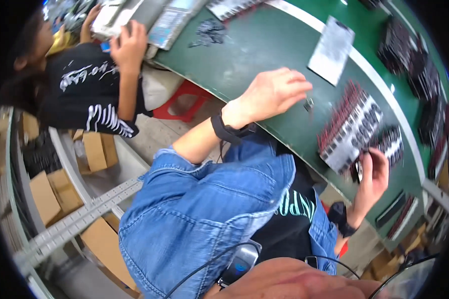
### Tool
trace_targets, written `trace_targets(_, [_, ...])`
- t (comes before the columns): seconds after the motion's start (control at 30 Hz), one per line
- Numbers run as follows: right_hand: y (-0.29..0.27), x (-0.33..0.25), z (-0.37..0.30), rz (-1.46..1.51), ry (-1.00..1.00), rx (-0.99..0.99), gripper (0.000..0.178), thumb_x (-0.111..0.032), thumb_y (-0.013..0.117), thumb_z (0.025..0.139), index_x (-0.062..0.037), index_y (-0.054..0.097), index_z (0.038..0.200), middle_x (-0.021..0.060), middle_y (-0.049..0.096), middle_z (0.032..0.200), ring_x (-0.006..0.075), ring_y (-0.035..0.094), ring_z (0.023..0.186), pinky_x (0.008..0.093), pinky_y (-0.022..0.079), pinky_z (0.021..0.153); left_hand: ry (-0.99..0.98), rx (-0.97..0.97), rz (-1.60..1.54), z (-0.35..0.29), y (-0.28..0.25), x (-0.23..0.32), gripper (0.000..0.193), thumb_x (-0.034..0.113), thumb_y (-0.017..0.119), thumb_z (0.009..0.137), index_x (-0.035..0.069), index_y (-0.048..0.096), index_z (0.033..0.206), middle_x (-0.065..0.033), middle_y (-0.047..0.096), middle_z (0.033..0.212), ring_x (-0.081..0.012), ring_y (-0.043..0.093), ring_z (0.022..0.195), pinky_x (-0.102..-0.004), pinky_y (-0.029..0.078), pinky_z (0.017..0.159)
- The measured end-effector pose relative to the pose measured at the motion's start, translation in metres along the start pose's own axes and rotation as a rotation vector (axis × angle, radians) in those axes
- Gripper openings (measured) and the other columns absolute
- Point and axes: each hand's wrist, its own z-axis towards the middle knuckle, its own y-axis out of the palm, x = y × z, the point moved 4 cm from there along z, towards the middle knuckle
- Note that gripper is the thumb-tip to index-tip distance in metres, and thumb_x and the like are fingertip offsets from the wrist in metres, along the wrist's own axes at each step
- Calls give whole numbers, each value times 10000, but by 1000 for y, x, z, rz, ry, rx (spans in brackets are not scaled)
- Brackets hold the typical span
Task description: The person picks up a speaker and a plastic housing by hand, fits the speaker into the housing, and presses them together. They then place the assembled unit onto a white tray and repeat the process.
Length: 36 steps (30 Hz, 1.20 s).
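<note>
My left hand [269, 94] hovers over the green table, fingers stretched out, with nothing visible in it. Just past its fingertips lies a small metallic piece [309, 104]. At the near end of a block of silver-and-black parts with red wires [351, 130], my right hand [374, 174] has thumb and fingers closed around a small black-and-white part [359, 170]. The fingers partly cover that part, so its kind does not show. Beside the right hand stands a second, smaller group of similar parts [391, 142].
A flat silvery plate [332, 50] lies toward the far side of the green table [264, 47]. Left of it is a pile of dark small pieces [209, 32]. Stacks of black parts [396, 45] stand at the right. Another person [85, 84] works at the left, near a red stool [182, 102].
</note>
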Motion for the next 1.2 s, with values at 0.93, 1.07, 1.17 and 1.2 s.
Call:
trace_targets(0.93, [12, -6, 9, 9, -32, -98, 178, -30, 648, 958, -22, 654, 1135, -4, 647, 970, 63, 595, 879, 194, 467, 785, -162, 133, 352, -9, 2, -41, 357, 283, 642, 929, 48, 660, 1198, -164, 607, 1290, -338, 487, 1297, -461, 331, 1131])
trace_targets(1.07, [5, 3, 11, 27, 21, -38, 184, -27, 663, 948, -23, 660, 1131, -9, 651, 974, 55, 583, 864, 188, 460, 777, -75, -41, 141, 10, 6, -29, 157, 168, 667, 857, 49, 715, 948, -88, 661, 1029, -264, 565, 1122, -389, 445, 983])
trace_targets(1.17, [13, -6, 9, -13, -38, -78, 179, -33, 663, 949, -27, 663, 1128, -4, 659, 979, 55, 584, 849, 186, 457, 773, 207, -178, 358, 26, 22, -18, 58, 105, 654, 812, 72, 692, 842, -45, 610, 869, -221, 568, 992, -334, 478, 852])
trace_targets(1.2, [13, -5, 9, -15, -37, -73, 179, -33, 663, 949, -27, 663, 1128, -4, 659, 979, 55, 584, 849, 186, 457, 773, 210, -178, 355, 29, 21, -16, 58, 105, 654, 812, 72, 692, 842, -45, 610, 869, -221, 568, 992, -334, 478, 852])
